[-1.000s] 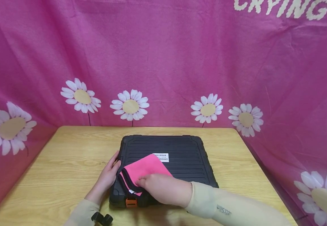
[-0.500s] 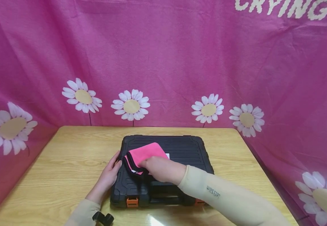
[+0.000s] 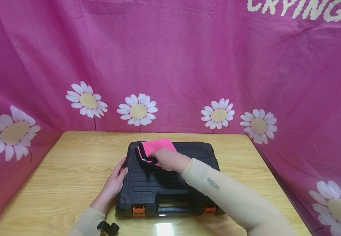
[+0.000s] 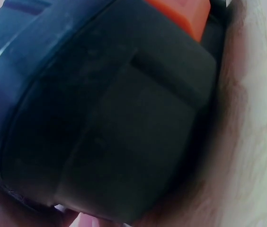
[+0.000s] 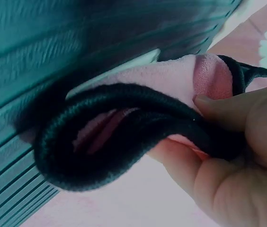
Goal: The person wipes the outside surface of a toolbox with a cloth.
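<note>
A black hard plastic case lies on the wooden table, its handle and two orange latches toward the near edge. My left hand rests against its left side, fingers fairly straight and pointing away. In the left wrist view, the case's corner fills most of the frame. My right hand pinches a folded pink cloth with black edging over the far left part of the lid. The right wrist view shows the cloth's looped black edge between thumb and fingers, close to the ribbed lid.
The wooden table extends on both sides of the case. A magenta curtain with printed daisies hangs behind it and along both sides. A small black clip-like object sits at my left wrist.
My right hand has carried the cloth from the lid's near left part to its far left part. The handle and both latches have come into view. My left hand stays in place.
</note>
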Tool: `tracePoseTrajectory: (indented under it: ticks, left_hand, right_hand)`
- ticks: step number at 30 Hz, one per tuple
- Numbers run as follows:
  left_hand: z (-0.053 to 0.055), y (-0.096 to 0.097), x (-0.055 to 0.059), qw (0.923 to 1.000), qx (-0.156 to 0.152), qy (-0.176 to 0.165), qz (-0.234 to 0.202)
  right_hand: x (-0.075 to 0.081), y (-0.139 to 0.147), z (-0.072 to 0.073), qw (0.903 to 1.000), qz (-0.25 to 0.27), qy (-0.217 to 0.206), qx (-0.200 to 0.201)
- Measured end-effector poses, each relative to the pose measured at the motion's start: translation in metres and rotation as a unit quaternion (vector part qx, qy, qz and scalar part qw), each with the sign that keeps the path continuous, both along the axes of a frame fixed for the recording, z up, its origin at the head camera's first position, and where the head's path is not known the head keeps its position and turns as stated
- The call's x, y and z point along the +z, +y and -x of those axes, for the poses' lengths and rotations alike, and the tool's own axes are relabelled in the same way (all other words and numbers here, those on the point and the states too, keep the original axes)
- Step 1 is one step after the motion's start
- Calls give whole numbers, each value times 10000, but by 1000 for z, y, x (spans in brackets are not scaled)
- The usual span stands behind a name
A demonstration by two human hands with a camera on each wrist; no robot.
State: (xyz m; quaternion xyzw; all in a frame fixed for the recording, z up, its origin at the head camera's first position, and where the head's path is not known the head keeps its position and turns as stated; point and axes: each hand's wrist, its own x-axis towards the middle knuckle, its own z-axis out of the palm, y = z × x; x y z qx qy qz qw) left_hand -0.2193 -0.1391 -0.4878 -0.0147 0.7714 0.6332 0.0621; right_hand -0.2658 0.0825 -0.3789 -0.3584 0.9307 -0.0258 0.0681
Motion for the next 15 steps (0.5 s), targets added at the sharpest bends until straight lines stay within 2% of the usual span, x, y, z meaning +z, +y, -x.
tracePoseTrajectory:
  ticks: [11,13,15]
  left_hand:
    - [0,0,-2,9999,-46,129,98]
    - [0,0,-2,9998,-46,138,103]
    - [0,0,-2,9999,-38,118,104]
  right_hand:
    - [0,2,29,9978,42,-185,-631]
    - [-2,4,34,9977,96,-113,-654]
    - [-3,6,37,9981,138,149,-578]
